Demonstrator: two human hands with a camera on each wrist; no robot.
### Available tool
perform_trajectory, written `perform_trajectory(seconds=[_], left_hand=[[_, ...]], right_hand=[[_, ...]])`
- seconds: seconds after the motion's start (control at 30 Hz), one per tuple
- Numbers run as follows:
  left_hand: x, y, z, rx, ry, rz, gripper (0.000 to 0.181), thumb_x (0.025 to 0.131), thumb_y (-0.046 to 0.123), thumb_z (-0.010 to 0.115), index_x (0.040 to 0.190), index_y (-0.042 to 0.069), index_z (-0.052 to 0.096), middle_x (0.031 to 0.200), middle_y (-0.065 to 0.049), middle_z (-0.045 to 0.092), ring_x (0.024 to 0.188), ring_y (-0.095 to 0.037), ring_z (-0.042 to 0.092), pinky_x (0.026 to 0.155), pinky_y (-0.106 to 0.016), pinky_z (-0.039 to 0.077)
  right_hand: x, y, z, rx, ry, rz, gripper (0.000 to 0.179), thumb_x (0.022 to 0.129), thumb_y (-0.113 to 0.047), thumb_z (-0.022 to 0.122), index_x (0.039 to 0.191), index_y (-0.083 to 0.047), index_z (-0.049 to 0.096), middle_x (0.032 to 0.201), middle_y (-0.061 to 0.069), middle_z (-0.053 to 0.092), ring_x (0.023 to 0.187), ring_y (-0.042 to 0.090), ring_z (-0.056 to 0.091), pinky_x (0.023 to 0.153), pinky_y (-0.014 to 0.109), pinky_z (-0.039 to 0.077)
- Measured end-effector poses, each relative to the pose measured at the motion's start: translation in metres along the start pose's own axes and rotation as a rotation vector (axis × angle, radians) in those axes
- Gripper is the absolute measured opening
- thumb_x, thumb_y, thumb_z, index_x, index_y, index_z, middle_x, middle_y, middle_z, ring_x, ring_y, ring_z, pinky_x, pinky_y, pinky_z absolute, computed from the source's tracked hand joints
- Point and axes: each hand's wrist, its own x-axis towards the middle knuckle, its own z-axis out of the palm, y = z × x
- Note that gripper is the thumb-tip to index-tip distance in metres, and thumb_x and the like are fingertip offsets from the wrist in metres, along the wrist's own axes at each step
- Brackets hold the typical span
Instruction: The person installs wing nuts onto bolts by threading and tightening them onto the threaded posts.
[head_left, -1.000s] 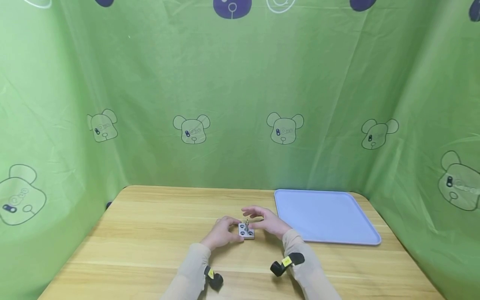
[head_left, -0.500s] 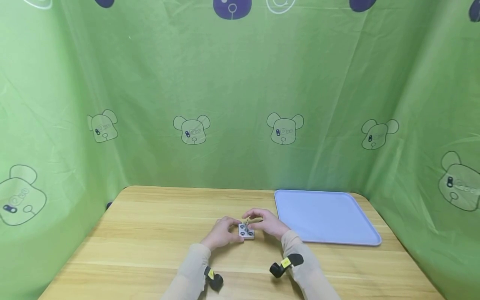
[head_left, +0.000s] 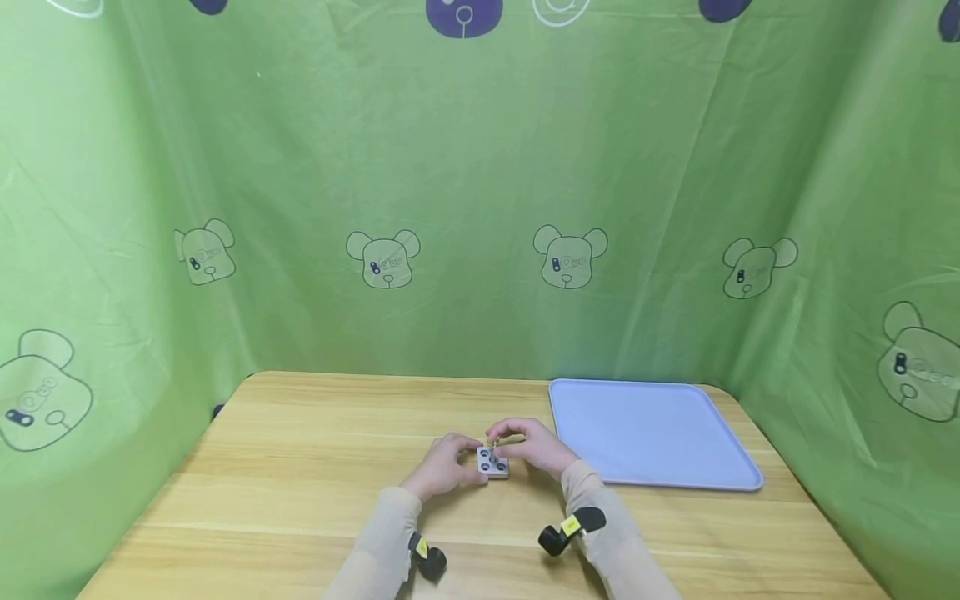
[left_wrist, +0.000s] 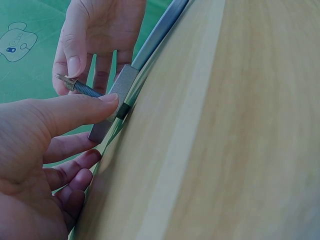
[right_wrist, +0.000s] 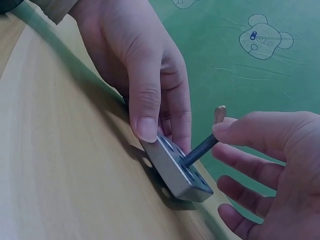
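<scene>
We've got the metal block (right_wrist: 171, 173) gripped in our left hand (head_left: 442, 468), thumb on the near edge, fingers at the far one; it's approx mid-table, left of the blue tray (head_left: 652, 433); the shadow w/ light spots in the right wrist view suggests it's a touch off the table (head_left: 322, 500), tho we can't be sure. The bolt (right_wrist: 201, 151) sticks up out of the block's top, amongst the recessed holes; our right hand (head_left: 542, 447) has its upper end pinched btwn thumb & forefinger, other fingers loose & apart from the block; how deep the thread sits we can't tell.

Our read of the step: turning the bolt in the block; to do it well, we'd brace the block firmly w/ the left thumb & fingers so it can't twist along; best to hold the bolt square to the top face, b/c any lean could cross the thread; we'd roll it w/ fingertips in short, light turns, re-pinching high each time; if it binds, back off a bit, straighten, retry, don't force; resting the block flat on the wood might help, prov. nothing pokes out underneath.
</scene>
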Motion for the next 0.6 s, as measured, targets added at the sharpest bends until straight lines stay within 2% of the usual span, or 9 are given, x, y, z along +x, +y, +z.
perform_trajectory(seconds=[0.13,0.37,0.6], left_hand=[[-0.0001,-0.0004,0.0004,-0.001,0.0,-0.002,0.058,0.073,0.027,0.081,0.124,0.006,0.063,0.127,-0.015,0.061,0.116,-0.031,0.05,0.102,-0.054,0.042],[-0.0002,-0.001,0.0006,-0.01,0.0,-0.005,0.058,0.073,0.027,0.082,0.124,0.006,0.063,0.127,-0.015,0.061,0.116,-0.032,0.05,0.102,-0.055,0.042],[-0.0001,-0.0015,0.0007,-0.005,0.004,0.0,0.058,0.073,0.028,0.081,0.123,0.005,0.064,0.127,-0.015,0.061,0.116,-0.031,0.05,0.103,-0.054,0.042]], right_hand=[[0.0007,-0.0004,0.0018,-0.008,0.015,0.012,0.02,0.085,-0.002,0.066,0.102,0.008,0.064,0.121,0.028,0.062,0.116,0.042,0.054,0.104,0.067,0.033],[0.0014,-0.0006,0.0039,-0.006,0.053,0.06,0.017,0.082,-0.008,0.072,0.098,-0.002,0.067,0.116,0.016,0.067,0.115,0.031,0.056,0.104,0.058,0.038],[0.0019,-0.0023,0.0073,0.009,0.088,0.085,0.017,0.08,-0.01,0.075,0.09,-0.001,0.064,0.114,0.014,0.067,0.111,0.027,0.058,0.103,0.056,0.039]])
